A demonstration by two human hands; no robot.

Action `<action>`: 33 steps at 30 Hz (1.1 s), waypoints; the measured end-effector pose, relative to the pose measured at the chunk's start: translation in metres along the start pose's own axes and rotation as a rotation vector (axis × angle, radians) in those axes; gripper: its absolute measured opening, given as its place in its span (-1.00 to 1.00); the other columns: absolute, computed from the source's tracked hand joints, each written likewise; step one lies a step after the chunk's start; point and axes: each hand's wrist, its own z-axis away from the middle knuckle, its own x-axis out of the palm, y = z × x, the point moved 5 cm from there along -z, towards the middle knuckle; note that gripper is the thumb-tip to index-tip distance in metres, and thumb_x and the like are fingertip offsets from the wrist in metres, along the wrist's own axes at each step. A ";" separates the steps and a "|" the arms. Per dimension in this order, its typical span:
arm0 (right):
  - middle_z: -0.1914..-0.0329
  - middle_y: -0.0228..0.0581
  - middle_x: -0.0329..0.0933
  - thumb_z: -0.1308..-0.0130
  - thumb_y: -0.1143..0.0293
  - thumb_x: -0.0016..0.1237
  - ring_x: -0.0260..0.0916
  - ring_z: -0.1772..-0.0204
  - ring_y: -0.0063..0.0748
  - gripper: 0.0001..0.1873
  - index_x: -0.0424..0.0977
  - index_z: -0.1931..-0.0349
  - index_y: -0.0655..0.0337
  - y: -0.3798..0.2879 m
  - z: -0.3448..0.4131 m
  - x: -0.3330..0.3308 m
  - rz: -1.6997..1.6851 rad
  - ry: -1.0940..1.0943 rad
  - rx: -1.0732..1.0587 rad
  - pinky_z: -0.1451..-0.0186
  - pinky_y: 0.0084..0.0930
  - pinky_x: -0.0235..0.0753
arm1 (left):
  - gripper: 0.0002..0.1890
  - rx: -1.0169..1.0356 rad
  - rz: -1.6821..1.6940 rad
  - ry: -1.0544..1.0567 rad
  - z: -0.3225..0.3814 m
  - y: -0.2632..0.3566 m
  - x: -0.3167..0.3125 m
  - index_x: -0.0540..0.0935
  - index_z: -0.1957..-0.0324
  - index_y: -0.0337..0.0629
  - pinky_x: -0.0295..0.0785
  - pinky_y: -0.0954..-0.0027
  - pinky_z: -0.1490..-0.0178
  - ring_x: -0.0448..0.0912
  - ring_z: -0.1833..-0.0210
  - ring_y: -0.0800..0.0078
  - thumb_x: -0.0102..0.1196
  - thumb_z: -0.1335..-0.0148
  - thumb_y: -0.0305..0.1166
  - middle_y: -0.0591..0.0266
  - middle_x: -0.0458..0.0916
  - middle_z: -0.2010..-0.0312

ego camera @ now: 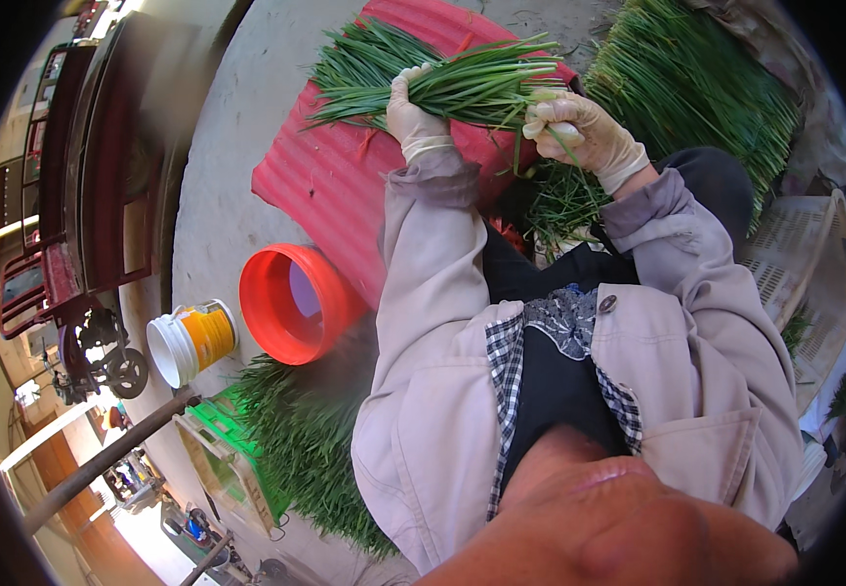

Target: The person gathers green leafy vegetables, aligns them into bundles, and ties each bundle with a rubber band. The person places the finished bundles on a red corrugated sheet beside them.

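My left hand, in a pale thin glove, is closed around a bunch of long green chives. The pale stem ends point to the right. My right hand, gloved too, is beside those ends with its fingers curled on a few thin chive leaves; some hang below it. Under the bunch, more chives lie on a red ribbed cover, whose support is hidden. Loose trimmed leaves lie in a heap below my right hand.
At right is a large stack of chives, above a perforated plastic basket. An orange-red bucket holding liquid and a tipped white-and-yellow bucket are at left. More chives adjoin a green crate. A pole crosses lower left.
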 end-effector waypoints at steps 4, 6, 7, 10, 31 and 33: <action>0.67 -0.41 0.30 -0.24 0.42 0.02 0.18 0.65 -0.66 -0.85 0.39 0.44 0.26 -0.023 0.035 0.032 0.152 0.019 -0.339 0.57 -0.65 0.10 | -0.85 0.003 0.027 0.097 -0.009 0.009 -0.017 0.56 0.26 -0.34 0.54 0.16 0.01 0.59 0.19 0.19 -0.02 -0.27 -0.44 0.11 0.61 0.31; 0.71 -0.42 0.26 -0.20 0.36 0.08 0.09 0.70 -0.67 -0.79 0.37 0.49 0.25 -0.042 0.061 0.042 -0.001 -0.153 -0.227 0.62 -0.65 0.04 | -0.84 -0.003 0.048 0.183 -0.017 0.020 -0.027 0.57 0.26 -0.32 0.54 0.14 0.01 0.60 0.19 0.17 -0.02 -0.25 -0.44 0.10 0.63 0.29; 0.73 -0.42 0.25 -0.18 0.33 0.11 0.04 0.73 -0.68 -0.76 0.36 0.50 0.24 -0.052 0.074 0.046 0.049 -0.258 -0.277 0.65 -0.64 0.01 | -0.84 0.021 0.036 0.154 -0.020 0.026 -0.029 0.57 0.25 -0.32 0.53 0.13 0.01 0.60 0.19 0.17 -0.02 -0.24 -0.43 0.10 0.63 0.28; 0.71 -0.42 0.30 -0.15 0.32 0.12 0.07 0.75 -0.66 -0.79 0.43 0.53 0.22 -0.053 0.097 0.039 0.051 -0.419 -0.279 0.68 -0.63 0.02 | -0.81 0.013 0.062 0.186 -0.026 0.033 -0.036 0.58 0.25 -0.28 0.53 0.11 0.02 0.60 0.19 0.17 -0.02 -0.24 -0.38 0.09 0.64 0.26; 0.34 -0.39 0.57 -0.26 0.33 0.09 0.35 0.31 -0.64 -0.79 0.58 0.26 0.32 -0.037 0.020 -0.017 1.116 0.518 -0.307 0.20 -0.62 0.37 | -0.77 -0.119 0.081 -0.010 -0.022 0.024 -0.030 0.61 0.22 -0.29 0.50 0.09 -0.10 0.61 0.12 0.16 -0.05 -0.29 -0.35 0.07 0.66 0.19; 0.35 -0.39 0.57 -0.26 0.35 0.09 0.32 0.34 -0.66 -0.81 0.58 0.30 0.32 -0.056 0.044 -0.009 1.048 0.421 -0.379 0.25 -0.63 0.36 | -0.75 -0.139 0.098 -0.073 -0.027 0.037 -0.028 0.62 0.21 -0.25 0.49 0.06 -0.11 0.61 0.10 0.15 -0.06 -0.30 -0.31 0.08 0.66 0.16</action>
